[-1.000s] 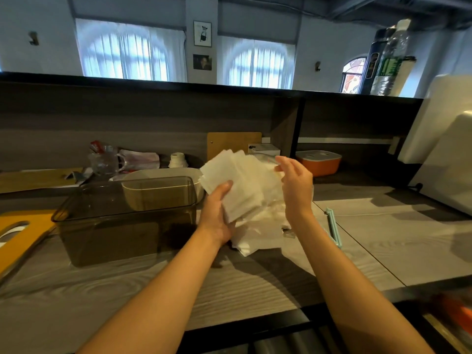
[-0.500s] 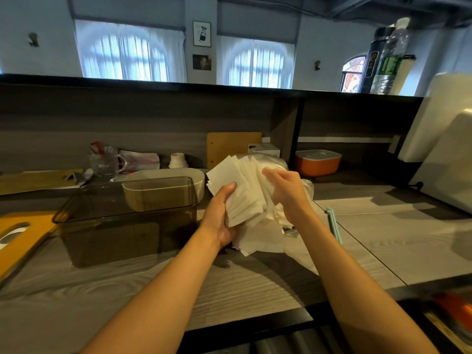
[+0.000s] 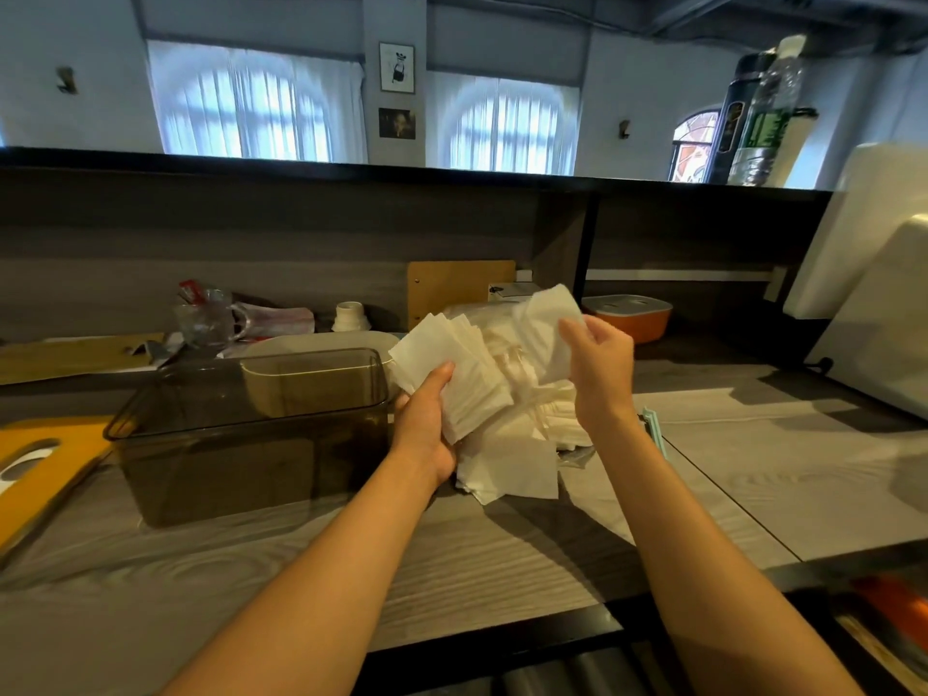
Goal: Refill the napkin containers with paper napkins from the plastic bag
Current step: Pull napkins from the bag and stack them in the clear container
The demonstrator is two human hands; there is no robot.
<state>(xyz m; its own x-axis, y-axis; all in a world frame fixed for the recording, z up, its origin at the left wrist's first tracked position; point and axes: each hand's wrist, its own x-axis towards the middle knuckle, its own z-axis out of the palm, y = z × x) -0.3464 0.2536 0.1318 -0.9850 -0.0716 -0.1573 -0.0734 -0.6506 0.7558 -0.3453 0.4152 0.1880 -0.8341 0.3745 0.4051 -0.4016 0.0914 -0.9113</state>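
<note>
At frame centre, a fanned stack of napkins (image 3: 454, 374) is gripped by the left hand (image 3: 427, 434), thumb curled over its face, the fan's long axis tilted toward the upper left. A single napkin (image 3: 545, 334) is pinched by the right hand (image 3: 597, 366) just to the right, above the plastic bag (image 3: 507, 409) and loose napkins on the counter (image 3: 301, 560). The smoked container (image 3: 251, 434), open-topped, stands just left of the left hand, its long axis lying left to right. Bare counter is seen along the near edge and at right.

White napkins (image 3: 464, 389) fanned above the plastic bag (image 3: 507, 354), right of an empty, open smoky-brown container (image 3: 251, 434)
</note>
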